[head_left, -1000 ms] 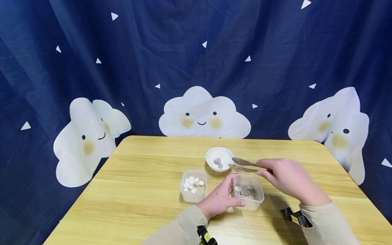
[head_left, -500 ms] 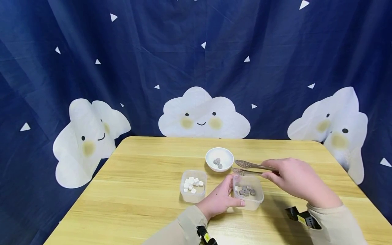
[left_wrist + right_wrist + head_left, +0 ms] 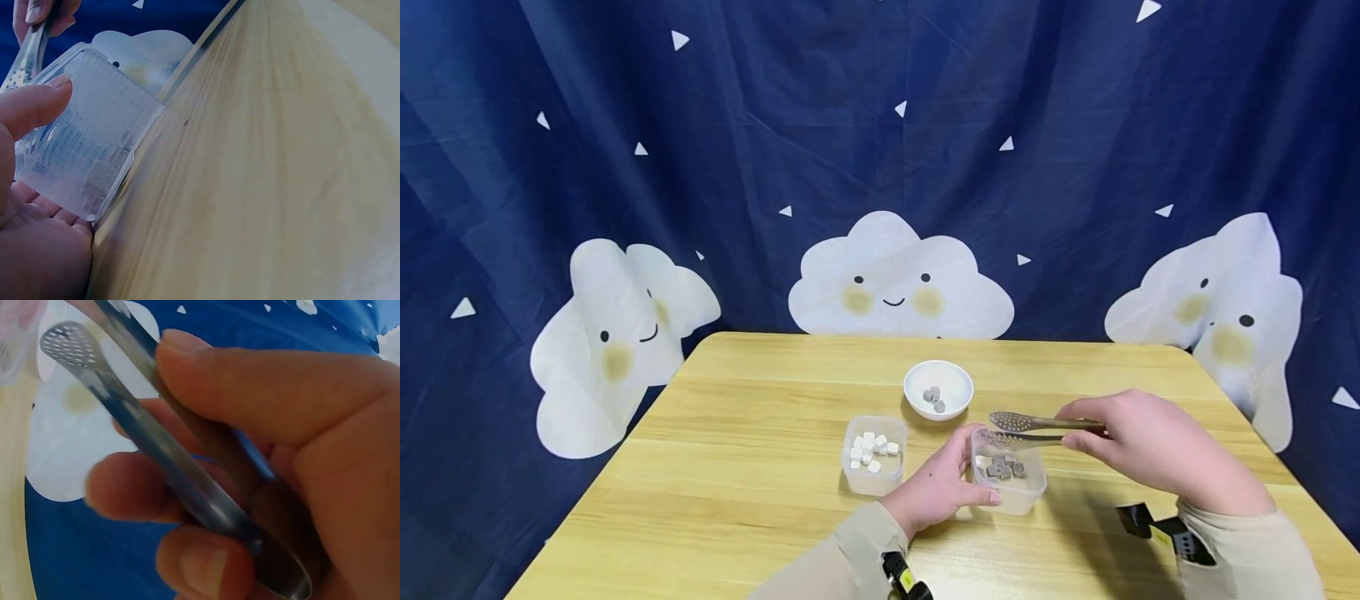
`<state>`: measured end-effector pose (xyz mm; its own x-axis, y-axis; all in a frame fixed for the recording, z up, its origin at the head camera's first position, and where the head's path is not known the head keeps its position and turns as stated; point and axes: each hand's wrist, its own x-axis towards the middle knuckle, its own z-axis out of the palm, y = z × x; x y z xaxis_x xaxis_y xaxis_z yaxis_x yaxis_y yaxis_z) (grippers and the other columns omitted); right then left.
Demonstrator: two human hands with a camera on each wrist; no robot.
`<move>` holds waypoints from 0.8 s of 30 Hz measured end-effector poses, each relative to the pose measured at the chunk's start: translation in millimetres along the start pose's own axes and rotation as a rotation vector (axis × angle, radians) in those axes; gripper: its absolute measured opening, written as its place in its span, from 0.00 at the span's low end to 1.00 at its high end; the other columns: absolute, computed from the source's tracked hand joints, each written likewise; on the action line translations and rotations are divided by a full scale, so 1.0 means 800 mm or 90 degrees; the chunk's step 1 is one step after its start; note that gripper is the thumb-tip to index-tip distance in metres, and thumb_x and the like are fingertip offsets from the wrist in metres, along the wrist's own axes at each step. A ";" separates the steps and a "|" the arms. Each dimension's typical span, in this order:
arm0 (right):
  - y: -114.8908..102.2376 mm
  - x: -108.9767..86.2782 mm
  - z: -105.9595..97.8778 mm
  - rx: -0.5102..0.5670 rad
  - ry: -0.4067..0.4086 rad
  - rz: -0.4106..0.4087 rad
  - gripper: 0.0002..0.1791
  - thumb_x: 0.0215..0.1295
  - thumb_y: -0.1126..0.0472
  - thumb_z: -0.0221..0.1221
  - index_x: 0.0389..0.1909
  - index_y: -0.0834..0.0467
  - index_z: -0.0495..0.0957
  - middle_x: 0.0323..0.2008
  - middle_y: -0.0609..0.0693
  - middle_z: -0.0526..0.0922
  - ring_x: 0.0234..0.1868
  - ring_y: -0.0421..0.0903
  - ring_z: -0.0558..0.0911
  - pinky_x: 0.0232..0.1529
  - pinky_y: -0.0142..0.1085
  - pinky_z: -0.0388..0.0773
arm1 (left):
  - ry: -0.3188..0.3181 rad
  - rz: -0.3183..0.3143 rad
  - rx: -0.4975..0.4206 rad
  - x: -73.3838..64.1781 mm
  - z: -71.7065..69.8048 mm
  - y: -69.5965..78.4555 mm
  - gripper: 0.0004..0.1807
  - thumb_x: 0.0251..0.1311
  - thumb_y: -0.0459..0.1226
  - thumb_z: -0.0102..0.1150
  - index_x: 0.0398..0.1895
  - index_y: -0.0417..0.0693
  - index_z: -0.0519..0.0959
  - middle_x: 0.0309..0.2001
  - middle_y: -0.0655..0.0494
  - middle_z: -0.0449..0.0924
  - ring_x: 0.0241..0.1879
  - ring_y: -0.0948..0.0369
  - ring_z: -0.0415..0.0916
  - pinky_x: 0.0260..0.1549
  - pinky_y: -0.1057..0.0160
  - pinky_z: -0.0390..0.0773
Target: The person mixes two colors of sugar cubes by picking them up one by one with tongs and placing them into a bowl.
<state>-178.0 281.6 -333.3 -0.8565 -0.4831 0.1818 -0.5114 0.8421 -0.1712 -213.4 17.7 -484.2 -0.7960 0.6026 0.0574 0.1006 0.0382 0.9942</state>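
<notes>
Head camera, and here's the right hand [image 3: 1150, 450] gripping slender brownish metal tongs [image 3: 1037, 424] between thumb and fingers, the two perforated tips parted, with nothing seen between them! The lower tip overlaps the back rim of a square translucent plastic box [image 3: 1015, 502]; whether it touches, nobody can tell from this angle. On the near side, the left hand [image 3: 936, 492] has that box held, thumb against the wall, fingers curled around it, and the left wrist camera backs that up. Inside, a cluster of small grey cubes [image 3: 1003, 468] sits on the bottom. Just left of the hand, a second translucent tub [image 3: 872, 485] carries little white cubes [image 3: 868, 450]. Behind, a round white bowl [image 3: 953, 379] has a few small grey pieces [image 3: 934, 400] in it. All three vessels stand on a pale wooden desk [image 3: 760, 433], and behind it hangs a dark blue curtain [image 3: 850, 133] (smiling white clouds [image 3: 901, 287] make up the crowd).
</notes>
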 end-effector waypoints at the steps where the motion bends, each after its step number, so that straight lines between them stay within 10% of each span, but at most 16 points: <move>1: 0.001 0.000 0.000 0.000 -0.010 -0.001 0.09 0.65 0.48 0.67 0.46 0.40 0.85 0.34 0.29 0.83 0.32 0.30 0.78 0.35 0.42 0.80 | 0.001 0.000 0.001 0.000 0.000 0.000 0.50 0.50 0.30 0.74 0.74 0.65 0.60 0.67 0.72 0.68 0.70 0.69 0.61 0.73 0.60 0.53; 24: -0.015 0.016 0.037 -0.010 -0.063 -0.053 0.06 0.59 0.53 0.71 0.35 0.38 0.84 0.26 0.28 0.77 0.24 0.30 0.71 0.25 0.36 0.71 | -0.001 0.014 0.007 -0.001 0.002 0.002 0.47 0.52 0.29 0.73 0.73 0.61 0.60 0.71 0.58 0.66 0.72 0.63 0.60 0.71 0.64 0.56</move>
<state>-184.6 258.2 -357.6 -0.8146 -0.5716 0.0987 -0.5800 0.8018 -0.1439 -211.7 18.3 -482.4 -0.7926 0.6047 0.0783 0.1238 0.0338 0.9917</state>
